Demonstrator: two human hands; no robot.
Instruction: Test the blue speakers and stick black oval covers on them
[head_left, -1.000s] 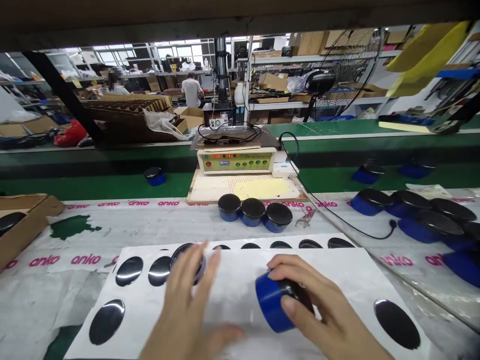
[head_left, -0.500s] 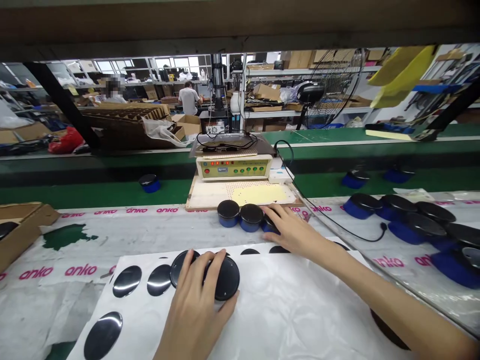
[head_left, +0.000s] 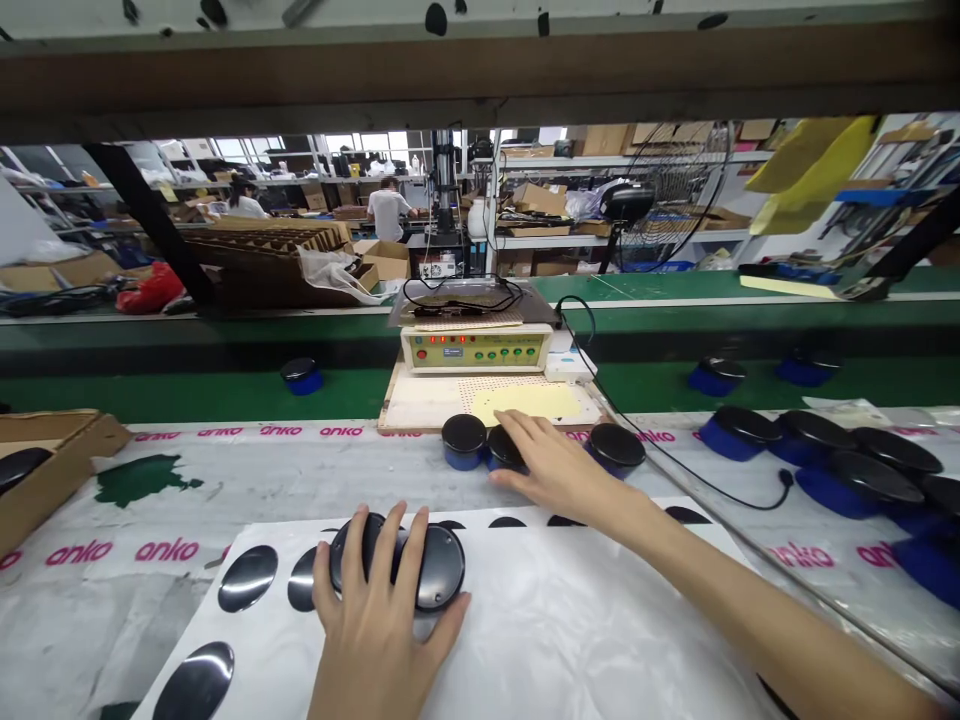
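My left hand curls its fingers over two black round caps side by side; the right cap shows most. Beneath them lies a white sheet bearing glossy black ovals. My right hand has its fingers around a blue round container with a black top, partly hidden by the fingers. Left of it, touching or nearly so, stands a similar container. A third blue container sits just beyond my right wrist.
A control box with lit red digits stands on a board ahead. Several blue containers cluster at right beside a black cable. An open cardboard box is at left. A shelf beam spans overhead. People work in the background.
The third container has shifted right, away from the row. My right hand has gone from it to the middle container. My left hand's fingers have spread slightly over the caps. The view has tilted up.
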